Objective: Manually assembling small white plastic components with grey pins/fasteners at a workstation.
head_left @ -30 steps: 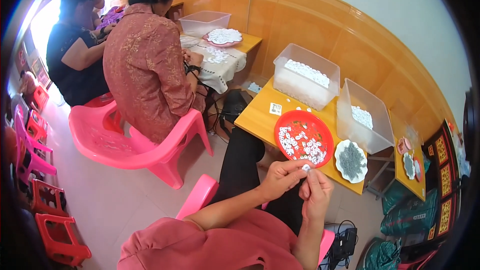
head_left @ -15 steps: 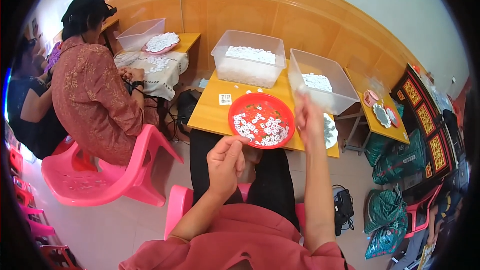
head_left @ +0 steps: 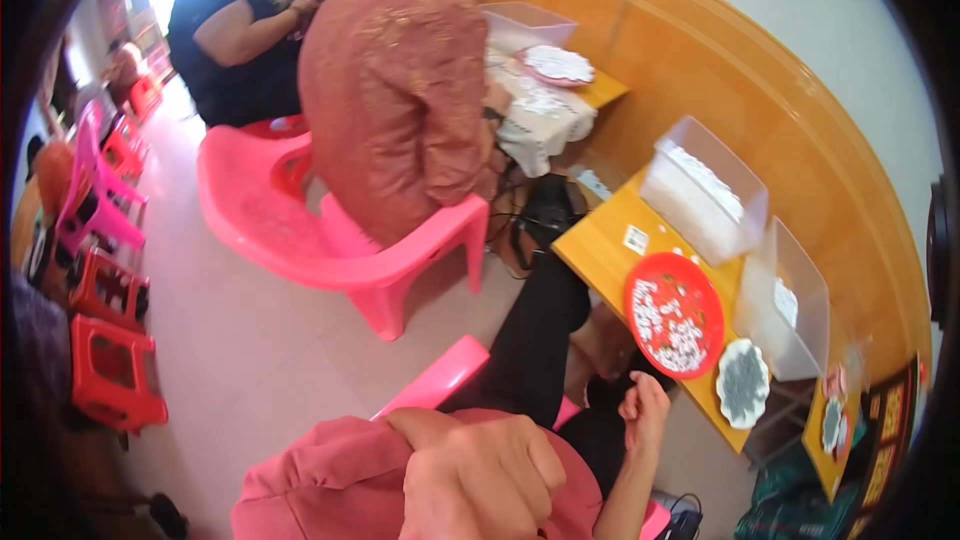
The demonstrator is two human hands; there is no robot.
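My left hand [head_left: 482,480] is close up in front of my chest, its fingers curled shut. Whatever it may hold is hidden behind the knuckles. Just short of the table's near edge, my right hand [head_left: 645,405] is raised with bent fingers; anything inside them is too small to make out. Nearest to it is a red round tray [head_left: 672,262] on the yellow table [head_left: 592,237], with many small white oval pieces [head_left: 685,352] scattered in it. Right of the tray lies a scalloped white plate [head_left: 762,377] with a grey middle.
Two clear plastic bins [head_left: 690,225] [head_left: 805,345] holding white pieces stand along the table's far side. A small printed card [head_left: 636,239] lies near the tray. To the left, a person [head_left: 395,90] sits on a pink chair [head_left: 300,250]. Red stools [head_left: 115,370] line the far left.
The view has swung left, so the table now appears farther right. My left hand has come back from the tray towards my chest. My right hand has dropped from beside the bin to below the tray.
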